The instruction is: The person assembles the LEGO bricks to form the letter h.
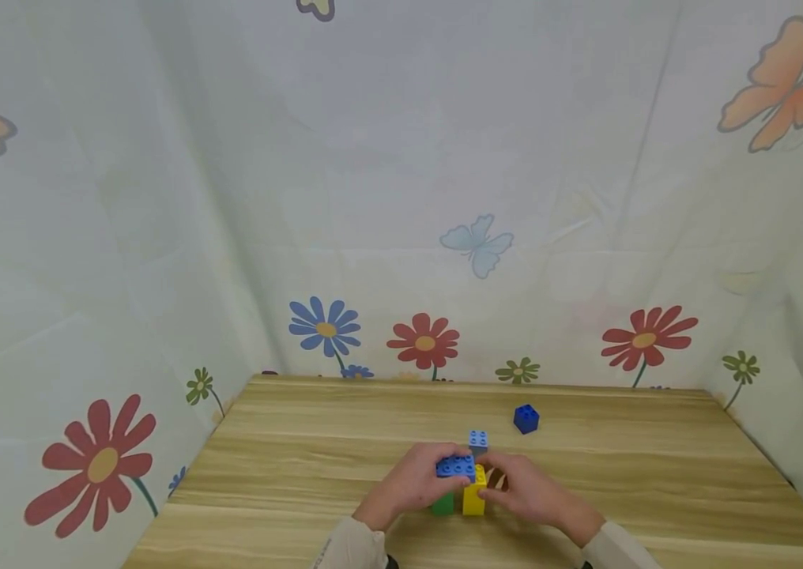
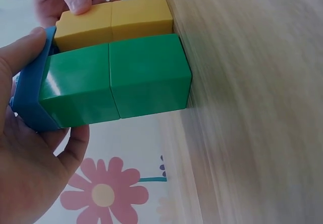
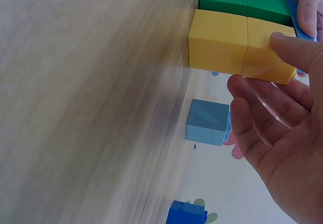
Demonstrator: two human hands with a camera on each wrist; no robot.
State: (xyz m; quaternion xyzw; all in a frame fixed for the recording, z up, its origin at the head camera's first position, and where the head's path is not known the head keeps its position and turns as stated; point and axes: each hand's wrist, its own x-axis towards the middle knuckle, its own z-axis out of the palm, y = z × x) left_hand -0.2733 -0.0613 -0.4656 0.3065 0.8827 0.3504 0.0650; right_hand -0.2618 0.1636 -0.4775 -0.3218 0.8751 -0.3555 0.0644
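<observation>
A blue building brick [image 1: 456, 467] with studs on top caps a stack of two green bricks [image 2: 116, 80]. My left hand [image 1: 421, 478] grips this blue brick, thumb on one side and fingers on the other. Right beside the green stack stands a stack of two yellow bricks [image 3: 222, 42], partly under the blue brick's edge. My right hand [image 1: 525, 488] pinches the upper yellow brick between thumb and fingers. Both stacks stand upright on the wooden table. Whether the blue brick is pressed fully down on the yellow stack, I cannot tell.
Behind the stacks a light blue brick [image 3: 207, 122] stands on the wood-grain table [image 1: 330, 427]. Farther back to the right is a dark blue brick [image 1: 525, 420]. A pale curtain [image 1: 373, 158] with flowers and butterflies hangs around the table's back and sides.
</observation>
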